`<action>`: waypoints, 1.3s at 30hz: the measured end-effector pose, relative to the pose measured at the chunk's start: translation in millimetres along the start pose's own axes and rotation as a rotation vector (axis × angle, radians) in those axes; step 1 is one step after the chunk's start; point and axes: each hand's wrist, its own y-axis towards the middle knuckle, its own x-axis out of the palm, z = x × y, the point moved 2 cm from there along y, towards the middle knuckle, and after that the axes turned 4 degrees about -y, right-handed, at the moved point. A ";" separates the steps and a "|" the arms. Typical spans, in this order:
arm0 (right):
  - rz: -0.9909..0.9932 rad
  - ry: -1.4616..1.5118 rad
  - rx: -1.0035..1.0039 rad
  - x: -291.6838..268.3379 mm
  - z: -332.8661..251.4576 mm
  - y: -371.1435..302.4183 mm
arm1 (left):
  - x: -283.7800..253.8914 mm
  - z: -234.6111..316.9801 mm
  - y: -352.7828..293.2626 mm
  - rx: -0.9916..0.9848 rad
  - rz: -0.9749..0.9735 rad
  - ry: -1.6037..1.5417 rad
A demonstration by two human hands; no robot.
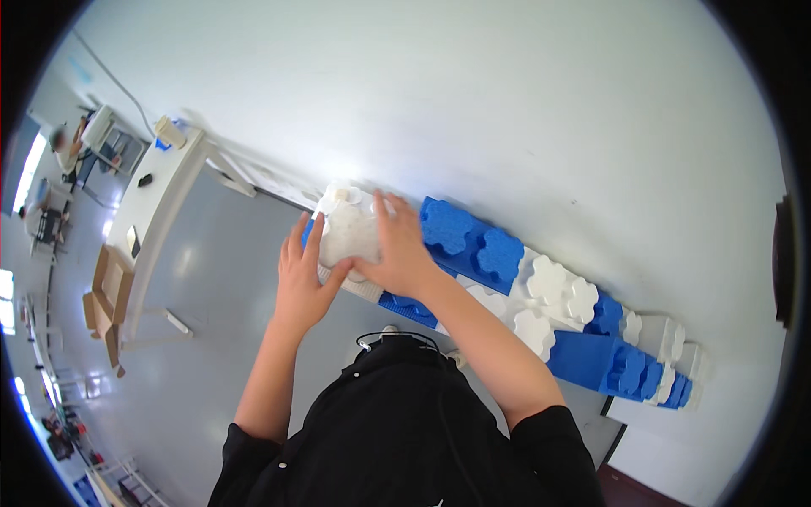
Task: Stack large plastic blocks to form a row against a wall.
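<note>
A white block with a lumpy, scalloped top lies between my two hands at the left end of a row of blocks. My left hand presses its left and near sides, fingers spread and thumb at the near edge. On the other side, my right hand grips it, with fingers over the right edge and thumb toward my left thumb. Some blue shows beneath its left side. A blue block with flower-shaped raised shapes stands just right of my right hand. My right forearm covers part of the row.
More white blocks and blue blocks run along the white wall to the right. At the left stand a white table holding a beige cup and an open cardboard box. People sit farther off at the far left.
</note>
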 end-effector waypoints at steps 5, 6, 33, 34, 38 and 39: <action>0.143 -0.216 0.294 -26.1 106.7 -127.2 | 19.3 25.0 33.8 -0.056 -0.170 0.284; 0.150 -0.217 0.310 -23.8 113.7 -147.2 | 24.5 25.7 38.3 -0.118 -0.229 0.310; -0.347 -0.154 0.032 23.4 98.7 -150.1 | -72.8 141.4 68.7 0.008 -0.024 0.234; -0.223 -0.162 0.064 17.8 104.4 -159.5 | -59.8 140.5 69.6 0.016 -0.028 0.228; -0.024 -0.274 0.328 -21.0 130.7 -205.2 | 15.2 143.9 75.2 0.104 -0.082 0.206; -0.021 -0.283 0.343 -26.1 137.7 -217.8 | 35.1 145.2 78.3 0.085 -0.115 0.218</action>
